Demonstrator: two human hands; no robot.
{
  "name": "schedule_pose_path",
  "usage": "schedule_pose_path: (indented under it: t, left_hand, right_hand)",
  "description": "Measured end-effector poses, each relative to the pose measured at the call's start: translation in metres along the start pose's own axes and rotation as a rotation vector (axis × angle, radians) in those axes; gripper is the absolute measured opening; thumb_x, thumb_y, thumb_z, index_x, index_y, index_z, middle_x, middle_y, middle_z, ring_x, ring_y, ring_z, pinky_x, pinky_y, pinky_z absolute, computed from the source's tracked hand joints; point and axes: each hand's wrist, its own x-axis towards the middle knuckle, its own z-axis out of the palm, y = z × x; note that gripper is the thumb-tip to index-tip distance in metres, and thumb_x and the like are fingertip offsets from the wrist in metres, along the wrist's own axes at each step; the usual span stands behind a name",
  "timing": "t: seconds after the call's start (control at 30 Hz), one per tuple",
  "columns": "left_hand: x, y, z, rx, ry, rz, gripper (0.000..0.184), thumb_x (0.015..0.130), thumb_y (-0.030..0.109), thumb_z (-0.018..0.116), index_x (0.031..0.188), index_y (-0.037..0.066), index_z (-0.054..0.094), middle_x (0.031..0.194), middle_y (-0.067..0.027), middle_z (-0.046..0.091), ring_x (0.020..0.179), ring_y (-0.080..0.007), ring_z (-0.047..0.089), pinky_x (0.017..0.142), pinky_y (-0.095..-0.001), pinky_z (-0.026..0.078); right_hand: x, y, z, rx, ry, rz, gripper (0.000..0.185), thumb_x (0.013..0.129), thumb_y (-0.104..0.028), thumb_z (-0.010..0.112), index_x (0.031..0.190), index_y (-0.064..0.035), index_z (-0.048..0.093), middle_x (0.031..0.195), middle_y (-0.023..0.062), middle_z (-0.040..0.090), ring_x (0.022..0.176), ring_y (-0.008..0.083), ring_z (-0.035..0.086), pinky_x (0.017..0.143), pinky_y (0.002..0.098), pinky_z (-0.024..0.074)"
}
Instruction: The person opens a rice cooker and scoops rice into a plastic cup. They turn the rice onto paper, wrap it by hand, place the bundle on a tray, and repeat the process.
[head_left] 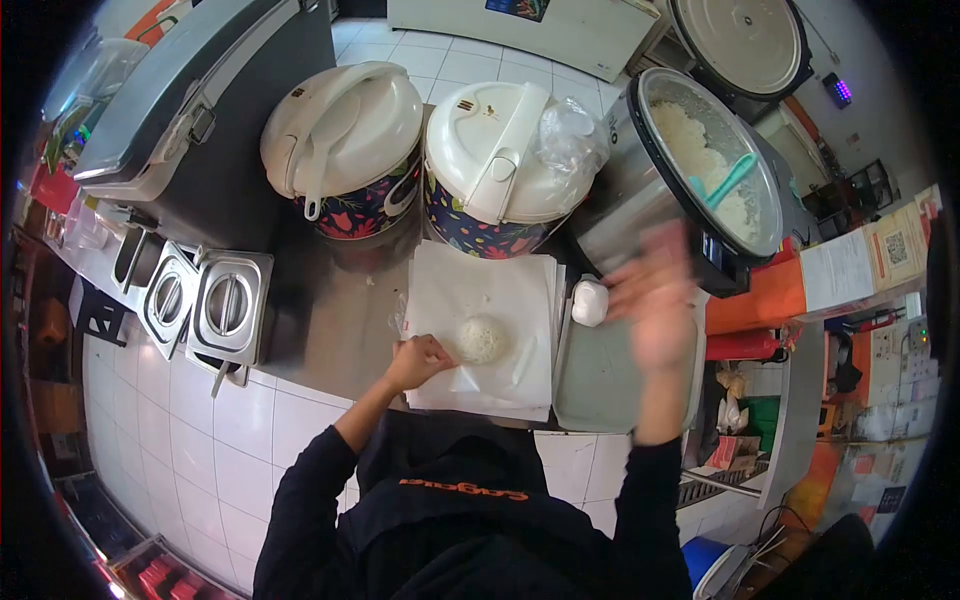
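Observation:
A round mound of white rice (pixel 481 340) lies on a stack of white paper sheets (pixel 440 275). My left hand (pixel 418 362) is at the left edge of the paper beside the rice, its fingers pressed together; what they hold, if anything, is too small to make out. Blurred by motion, my right hand (pixel 655 295) is raised over the tray (pixel 625 365), with fingers spread. Close to its fingertips is a small white wrapped bundle (pixel 590 301). Behind the hand, an open cooker (pixel 640 200) holds rice (pixel 688 140) and a teal paddle (pixel 731 180).
Two patterned pots with white lids (pixel 350 130) (pixel 480 130) stand behind the paper, one topped by a clear plastic bag (pixel 572 138). Lidded steel containers (pixel 228 305) and a large grey box (pixel 230 120) are at left. An orange ledge (pixel 755 300) lies right.

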Motion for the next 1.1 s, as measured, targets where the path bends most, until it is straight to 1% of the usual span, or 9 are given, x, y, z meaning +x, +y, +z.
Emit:
schedule_pose_path:
  t: [0.07,0.17,0.2,0.27,0.37,0.63,0.8,0.97,1.1]
  left_hand:
    - [0.006,0.006,-0.005,-0.159,-0.019,-0.184,0.028,0.068,0.039,0.068,0.068,0.011,0.067,0.079,-0.0038,0.06,0.074,-0.0195,0.057,0.08,-0.0415,0.034]
    - [-0.001,0.026,-0.005,0.04,0.097,-0.194,0.033,0.067,0.038,0.068,0.084,0.01,0.065,0.089,-0.0044,0.058,0.086,-0.0188,0.055,0.085,-0.0418,0.033]
    - [-0.012,0.038,-0.005,0.038,0.097,-0.203,0.033,0.067,0.038,0.068,0.084,0.01,0.065,0.089,-0.0044,0.058,0.086,-0.0188,0.055,0.085,-0.0418,0.033]
    - [-0.042,0.075,-0.012,0.493,0.158,0.411,0.046,0.068,0.031,0.069,0.107,0.009,0.054,0.102,-0.0081,0.053,0.095,-0.0199,0.052,0.086,-0.0435,0.036]
    - [-0.06,0.059,0.006,0.593,0.067,0.377,0.061,0.066,0.032,0.069,0.117,0.012,0.043,0.108,-0.0055,0.047,0.103,-0.0185,0.045,0.09,-0.049,0.028]
    - [-0.058,0.014,-0.046,0.715,0.014,0.623,0.021,0.068,0.017,0.056,0.089,0.016,0.063,0.081,0.0023,0.053,0.083,-0.0159,0.052,0.085,-0.0361,0.037]
    - [-0.055,0.002,-0.058,0.104,-0.061,0.321,0.01,0.075,0.015,0.06,0.083,0.011,0.065,0.088,-0.0015,0.055,0.088,-0.0218,0.052,0.083,-0.0385,0.04]
    - [-0.009,0.011,-0.034,-0.027,0.46,0.453,0.015,0.083,0.014,0.053,0.072,0.004,0.057,0.097,-0.007,0.06,0.103,-0.0311,0.051,0.082,-0.04,0.04]
    - [0.001,0.016,-0.025,0.112,0.511,0.675,0.018,0.085,0.013,0.05,0.069,0.004,0.049,0.092,-0.007,0.062,0.103,-0.0319,0.052,0.082,-0.0408,0.04]
  right_hand:
    - [-0.058,0.078,0.026,-0.433,-0.422,0.391,0.063,0.082,-0.05,0.047,0.122,-0.0023,0.04,0.111,0.0146,0.052,0.107,0.0231,0.048,0.081,0.0412,0.0437]
    - [-0.111,0.128,0.048,-1.342,-0.31,-0.04,0.041,0.065,-0.019,0.068,0.101,-0.0068,0.053,0.105,0.011,0.051,0.106,0.0249,0.046,0.092,0.042,0.0314]
    - [-0.119,0.141,0.039,-1.338,-0.318,-0.036,0.041,0.065,-0.019,0.068,0.101,-0.0068,0.053,0.105,0.011,0.051,0.106,0.0249,0.046,0.092,0.042,0.0314]
    - [-0.13,0.156,0.02,-1.281,-0.219,0.067,0.038,0.059,-0.014,0.065,0.095,-0.0095,0.054,0.1,0.0069,0.052,0.102,0.0239,0.048,0.09,0.0428,0.0304]
    - [-0.138,0.158,0.01,-1.184,-0.204,-0.076,0.036,0.058,-0.014,0.065,0.092,-0.0093,0.055,0.098,0.0044,0.052,0.103,0.0234,0.047,0.087,0.0446,0.0303]
    - [-0.157,0.16,-0.014,-1.184,-0.391,-0.238,0.024,0.061,-0.01,0.065,0.084,-0.0114,0.06,0.091,0.0006,0.057,0.095,0.0187,0.052,0.086,0.041,0.0321]
    - [-0.147,0.149,-0.011,-0.938,-0.434,-0.199,0.018,0.063,-0.009,0.066,0.08,-0.01,0.063,0.079,0.0011,0.059,0.084,0.0195,0.057,0.075,0.0345,0.04]
    - [-0.126,0.169,0.006,-0.501,0.275,0.285,0.019,0.082,-0.018,0.06,0.075,-0.0002,0.059,0.055,0.0056,0.046,0.053,0.0108,0.047,0.049,0.0233,0.0359]
    - [-0.123,0.203,0.014,-0.525,0.459,0.307,0.029,0.088,-0.021,0.053,0.069,0.0014,0.052,0.054,-0.0006,0.04,0.055,0.0052,0.034,0.047,0.0244,0.0291]
